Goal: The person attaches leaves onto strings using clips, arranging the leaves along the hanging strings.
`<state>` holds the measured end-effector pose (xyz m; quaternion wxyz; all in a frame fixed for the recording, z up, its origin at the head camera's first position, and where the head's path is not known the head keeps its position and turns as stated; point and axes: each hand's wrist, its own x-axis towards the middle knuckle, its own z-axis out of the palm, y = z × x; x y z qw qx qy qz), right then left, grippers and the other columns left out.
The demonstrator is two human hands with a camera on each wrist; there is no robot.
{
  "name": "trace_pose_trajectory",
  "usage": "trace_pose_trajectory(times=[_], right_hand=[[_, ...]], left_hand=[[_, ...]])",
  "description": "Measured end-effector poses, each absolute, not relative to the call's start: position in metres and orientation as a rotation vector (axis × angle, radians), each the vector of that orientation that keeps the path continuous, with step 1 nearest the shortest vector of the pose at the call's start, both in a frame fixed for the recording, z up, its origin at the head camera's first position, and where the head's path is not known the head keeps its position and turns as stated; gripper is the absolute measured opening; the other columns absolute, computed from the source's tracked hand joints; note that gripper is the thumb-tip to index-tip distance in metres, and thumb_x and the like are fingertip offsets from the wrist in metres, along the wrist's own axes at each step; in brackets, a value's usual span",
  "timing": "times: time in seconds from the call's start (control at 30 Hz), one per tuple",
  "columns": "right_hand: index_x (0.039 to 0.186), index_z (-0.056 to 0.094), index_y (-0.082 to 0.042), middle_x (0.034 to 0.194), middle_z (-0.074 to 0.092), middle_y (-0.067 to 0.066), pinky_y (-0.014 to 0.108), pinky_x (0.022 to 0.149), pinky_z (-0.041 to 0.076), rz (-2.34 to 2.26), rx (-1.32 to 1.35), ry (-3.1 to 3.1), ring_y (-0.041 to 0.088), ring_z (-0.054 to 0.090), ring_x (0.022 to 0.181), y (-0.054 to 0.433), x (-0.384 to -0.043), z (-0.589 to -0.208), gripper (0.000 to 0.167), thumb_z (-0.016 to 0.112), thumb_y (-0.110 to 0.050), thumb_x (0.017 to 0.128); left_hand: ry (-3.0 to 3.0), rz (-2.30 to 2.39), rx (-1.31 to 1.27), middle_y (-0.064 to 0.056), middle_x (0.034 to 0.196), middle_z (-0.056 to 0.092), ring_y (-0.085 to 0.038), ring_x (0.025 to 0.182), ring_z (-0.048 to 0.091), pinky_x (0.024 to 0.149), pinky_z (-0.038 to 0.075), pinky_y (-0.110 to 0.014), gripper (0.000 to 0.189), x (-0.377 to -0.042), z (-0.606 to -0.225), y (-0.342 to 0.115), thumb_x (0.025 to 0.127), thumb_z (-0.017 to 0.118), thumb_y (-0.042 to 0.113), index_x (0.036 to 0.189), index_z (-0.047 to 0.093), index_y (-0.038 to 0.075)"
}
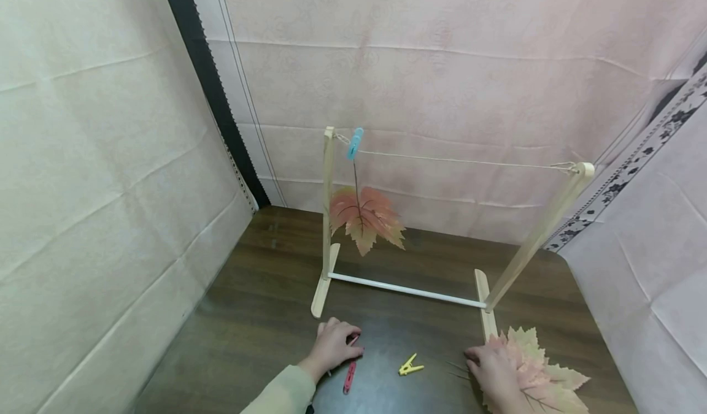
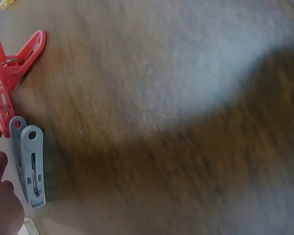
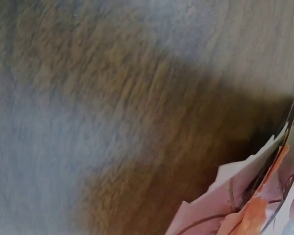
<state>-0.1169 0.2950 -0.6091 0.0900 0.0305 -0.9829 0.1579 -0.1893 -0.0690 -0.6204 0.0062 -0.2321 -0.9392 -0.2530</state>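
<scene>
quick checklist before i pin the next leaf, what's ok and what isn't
1. Hanging red-orange, maple-shaped leaf secured: ok, a light-blue plastic clothespin clips its stem at the string.
2. Room on the thin, pale string: ok, bare right of that clothespin.
3. Left hand firmly gripping a red plastic clothespin: cannot tell, though its fingertips are close by.
4. Right hand holding just one leaf: cannot tell, several pink-and-yellow, jagged-edged leaves bunch there.
5. Next leaf at the string: not ok, the bunch is down by the right hand.
6. Yellow plastic clothespin available: ok, lying between the hands.
</scene>
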Motion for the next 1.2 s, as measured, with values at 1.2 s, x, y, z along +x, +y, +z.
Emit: trace_pose_trajectory(times=[1.2], right_hand=[[0.073,0.068,-0.014,0.072,0.062,-0.007,0.036,0.068,0.048,0.587,0.229,-2.812,0.013,0.060,0.070,0.293,-0.120,-0.616,0.015,0.079,-0.004,0.069]], left_hand=[[-2.813,-0.807,-0.646,0.003,0.083,0.059,-0.016,0.079,0.047,0.071,0.034,-0.035,0.024,-0.196,-0.622,-0.074,0.075,0.078,0.026,0.093,0.071,0.011]])
